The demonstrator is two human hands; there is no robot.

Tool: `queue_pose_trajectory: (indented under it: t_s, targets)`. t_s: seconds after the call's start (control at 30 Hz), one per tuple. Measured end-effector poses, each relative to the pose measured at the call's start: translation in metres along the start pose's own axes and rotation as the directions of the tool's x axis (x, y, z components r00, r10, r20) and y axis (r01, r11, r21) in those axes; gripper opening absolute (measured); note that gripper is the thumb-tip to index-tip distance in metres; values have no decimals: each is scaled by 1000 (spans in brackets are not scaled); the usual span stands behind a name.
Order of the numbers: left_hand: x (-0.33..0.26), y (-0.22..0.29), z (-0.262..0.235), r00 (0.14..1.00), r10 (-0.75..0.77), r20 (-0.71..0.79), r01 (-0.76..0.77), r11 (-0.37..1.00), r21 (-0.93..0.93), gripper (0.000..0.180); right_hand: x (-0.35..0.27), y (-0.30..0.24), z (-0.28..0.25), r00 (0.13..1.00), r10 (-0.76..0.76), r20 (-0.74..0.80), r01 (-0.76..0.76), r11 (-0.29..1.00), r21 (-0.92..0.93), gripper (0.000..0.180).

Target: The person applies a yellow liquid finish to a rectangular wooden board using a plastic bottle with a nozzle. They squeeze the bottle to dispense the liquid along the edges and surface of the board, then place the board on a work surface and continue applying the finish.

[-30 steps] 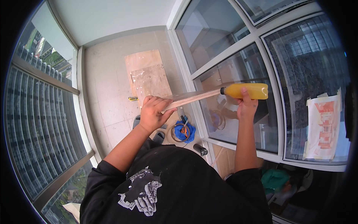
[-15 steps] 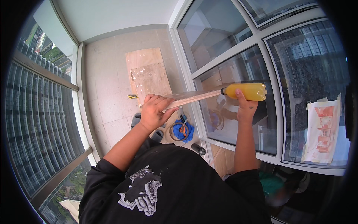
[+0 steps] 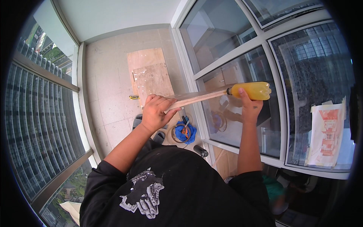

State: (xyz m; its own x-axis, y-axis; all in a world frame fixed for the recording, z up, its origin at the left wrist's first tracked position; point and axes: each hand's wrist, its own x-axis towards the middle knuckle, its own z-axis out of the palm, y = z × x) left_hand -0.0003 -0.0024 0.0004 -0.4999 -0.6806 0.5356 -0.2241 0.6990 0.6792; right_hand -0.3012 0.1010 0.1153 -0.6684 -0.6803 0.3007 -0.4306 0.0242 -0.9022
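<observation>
One yellow cutter lies on matte floor tiles beside overlapping, white-flecked wooden boards. Your left hand clasps the left end of a long, straight-edged wooden piece, raised before you. Below it sits a crumpled blue bundle. Your right hand grips a smooth, rounded bottle of yellow liquid, turned sideways, its dark cap at the piece's right end; contact cannot be told. Rightmost, a taped paper sheet covers some glass.

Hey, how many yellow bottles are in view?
1: the yellow bottle, held sideways in the right hand, its dark cap near the right end of the wooden-edged board. Others could be hidden.
</observation>
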Motion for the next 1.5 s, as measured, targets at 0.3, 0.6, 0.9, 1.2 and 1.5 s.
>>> queue_pose_trajectory:
  t_s: [0.3, 0.6, 0.9, 1.2, 1.5]
  targets:
    - [2, -1, 1, 1000, -4, -11, 4, 1000, 11, 29, 5, -1, 3, 1000, 2, 13, -2, 999, -47, 30]
    - [4, -2, 0, 1000, 8, -15, -8, 1000, 18, 30, 9, 0, 5, 999, 22, 29, -22, 1000, 4, 32]
    - [5, -3, 0, 1000, 3, -18, -3, 1000, 17, 28, 12, -1, 2, 1000, 24, 8, -24, 1000, 7, 30]
    - [7, -4, -1, 1000, 1, -16, -1, 1000, 5, 29, 7, 7, -8, 1000, -14, 24, 15, 999, -36, 26]
    - [9, -3, -2, 1000, 1, -10, -1, 1000, 1, 31, 8, 9, -10, 1000, -9, 14, 10, 999, -35, 29]
